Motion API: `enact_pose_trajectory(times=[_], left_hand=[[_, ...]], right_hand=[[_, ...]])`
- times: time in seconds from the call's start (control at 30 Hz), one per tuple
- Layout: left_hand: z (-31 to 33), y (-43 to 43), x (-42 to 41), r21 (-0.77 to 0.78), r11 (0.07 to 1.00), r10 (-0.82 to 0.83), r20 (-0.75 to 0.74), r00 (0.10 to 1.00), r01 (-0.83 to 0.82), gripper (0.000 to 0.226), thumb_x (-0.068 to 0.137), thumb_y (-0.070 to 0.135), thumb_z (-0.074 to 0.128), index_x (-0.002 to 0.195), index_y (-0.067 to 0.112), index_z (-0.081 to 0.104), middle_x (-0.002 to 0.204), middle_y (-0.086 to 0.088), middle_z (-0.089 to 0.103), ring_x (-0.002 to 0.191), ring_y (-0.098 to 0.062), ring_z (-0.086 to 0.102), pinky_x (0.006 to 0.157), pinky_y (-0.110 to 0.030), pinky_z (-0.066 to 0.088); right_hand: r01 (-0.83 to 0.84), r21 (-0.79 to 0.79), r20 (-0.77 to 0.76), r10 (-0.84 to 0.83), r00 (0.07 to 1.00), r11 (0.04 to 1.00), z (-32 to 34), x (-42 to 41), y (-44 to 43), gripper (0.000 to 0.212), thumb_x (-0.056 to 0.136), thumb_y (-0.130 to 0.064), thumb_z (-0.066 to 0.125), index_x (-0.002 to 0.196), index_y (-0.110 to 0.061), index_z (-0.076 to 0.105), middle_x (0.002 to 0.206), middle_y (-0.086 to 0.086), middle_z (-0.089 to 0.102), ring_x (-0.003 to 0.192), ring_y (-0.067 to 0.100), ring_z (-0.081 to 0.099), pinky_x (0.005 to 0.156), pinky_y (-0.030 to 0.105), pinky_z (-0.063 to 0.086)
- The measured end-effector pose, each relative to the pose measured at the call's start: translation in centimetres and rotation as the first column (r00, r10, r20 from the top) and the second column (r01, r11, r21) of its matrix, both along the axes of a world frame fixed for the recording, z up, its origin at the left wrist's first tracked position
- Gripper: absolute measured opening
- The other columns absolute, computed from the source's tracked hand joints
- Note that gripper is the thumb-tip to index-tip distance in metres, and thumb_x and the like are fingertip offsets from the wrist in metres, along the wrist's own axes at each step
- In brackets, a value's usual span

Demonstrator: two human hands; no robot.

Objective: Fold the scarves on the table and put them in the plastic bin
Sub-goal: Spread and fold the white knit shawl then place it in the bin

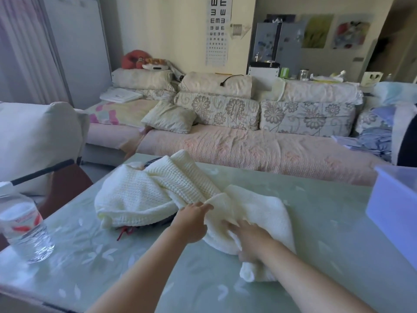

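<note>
Nearest me, both forearms are reaching over the green table (pixel 108 263). The right hand (pixel 250 238) is lying on the near end of the cream scarf (pixel 135 195), with fabric bunching at the thumb; I cannot tell whether it is gripping. The left hand (pixel 194 222) is pinching a fold of the same scarf, fingers curled. The scarf is sprawling crumpled mid-table, covering a dark cloth (pixel 144 227) with red strands poking out. A water bottle (pixel 22 227) is standing at the left edge. The plastic bin (pixel 394 211) is sitting at the right edge, apart from the scarf. A sofa (pixel 248 145) is stretching beyond.
</note>
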State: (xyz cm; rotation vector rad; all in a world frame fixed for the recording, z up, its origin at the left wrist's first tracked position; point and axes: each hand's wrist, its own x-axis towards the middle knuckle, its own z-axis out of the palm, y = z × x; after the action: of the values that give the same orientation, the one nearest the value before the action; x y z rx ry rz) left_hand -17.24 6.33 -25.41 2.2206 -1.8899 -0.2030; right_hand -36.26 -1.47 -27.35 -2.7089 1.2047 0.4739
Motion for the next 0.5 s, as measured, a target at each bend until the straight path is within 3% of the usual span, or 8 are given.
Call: enact_pose_trajectory(times=[0.07, 0.17, 0.27, 0.33, 0.4, 0.5], left_hand=[[-0.6, -0.6, 0.4, 0.009, 1.000, -0.016, 0.101, 0.995, 0.015, 0.072, 0.086, 0.018, 0.059, 0.149, 0.034, 0.028, 0.155, 0.005, 0.031, 0.140, -0.021, 0.031, 0.116, -0.039, 0.024], [-1.3, -1.6, -0.2, 0.006, 1.000, 0.003, 0.289, 0.957, -0.005, 0.085, 0.084, 0.024, 0.063, 0.153, 0.036, 0.016, 0.161, 0.000, 0.016, 0.148, -0.025, 0.012, 0.121, -0.047, 0.008], [-1.0, -2.8, -1.9, -0.031, 0.998, 0.055, 0.371, 0.927, -0.047, 0.062, 0.089, 0.023, 0.060, 0.145, 0.039, 0.036, 0.148, 0.004, 0.044, 0.140, -0.021, 0.032, 0.121, -0.048, 0.003], [-0.1, -3.9, -4.0, -0.068, 0.996, 0.082, 0.358, 0.930, -0.062, 0.037, 0.094, 0.028, 0.056, 0.130, 0.038, 0.055, 0.129, 0.007, 0.061, 0.124, -0.018, 0.050, 0.117, -0.042, 0.015], [0.9, -4.9, -7.0, -0.152, 0.988, 0.080, 0.291, 0.953, -0.036, 0.028, 0.093, 0.032, 0.055, 0.120, 0.035, 0.061, 0.117, 0.006, 0.067, 0.110, -0.019, 0.058, 0.099, -0.034, 0.034], [1.9, -5.9, -12.8, -0.247, 0.967, -0.046, 0.068, 0.997, 0.061, 0.033, 0.090, 0.027, 0.056, 0.122, 0.034, 0.062, 0.115, 0.003, 0.067, 0.107, -0.025, 0.059, 0.080, -0.032, 0.044]], right_hand=[[-0.070, -0.156, 0.020, 0.074, 0.997, 0.985, 0.4, -0.3, -0.6, 0.069, 0.088, -0.014, 0.058, 0.144, -0.049, 0.038, 0.142, 0.000, 0.049, 0.124, 0.030, 0.052, 0.097, 0.040, 0.048], [-0.062, -0.297, 0.048, 0.079, 0.996, 0.953, 1.9, -3.1, -2.1, 0.050, 0.086, -0.009, 0.054, 0.124, -0.040, 0.059, 0.118, -0.003, 0.063, 0.111, 0.026, 0.056, 0.087, 0.036, 0.048], [0.068, -0.394, 0.109, -0.027, 0.994, 0.916, 3.1, -8.6, -4.0, 0.045, 0.084, -0.007, 0.050, 0.116, -0.036, 0.061, 0.112, -0.007, 0.061, 0.112, 0.022, 0.051, 0.071, 0.031, 0.039], [0.153, -0.474, 0.126, -0.105, 0.987, 0.867, 3.8, -12.7, -4.8, 0.043, 0.084, -0.012, 0.051, 0.119, -0.036, 0.059, 0.118, -0.010, 0.059, 0.117, 0.020, 0.050, 0.067, 0.028, 0.034], [0.219, -0.539, 0.122, -0.181, 0.976, 0.813, 4.0, -16.2, -5.1, 0.043, 0.084, -0.014, 0.053, 0.122, -0.035, 0.058, 0.119, -0.011, 0.059, 0.114, 0.019, 0.052, 0.066, 0.028, 0.036], [0.313, -0.527, 0.014, -0.360, 0.933, 0.790, 3.5, -19.6, -4.9, 0.045, 0.087, -0.023, 0.054, 0.130, -0.035, 0.052, 0.126, -0.008, 0.057, 0.120, 0.020, 0.050, 0.087, 0.033, 0.040]])
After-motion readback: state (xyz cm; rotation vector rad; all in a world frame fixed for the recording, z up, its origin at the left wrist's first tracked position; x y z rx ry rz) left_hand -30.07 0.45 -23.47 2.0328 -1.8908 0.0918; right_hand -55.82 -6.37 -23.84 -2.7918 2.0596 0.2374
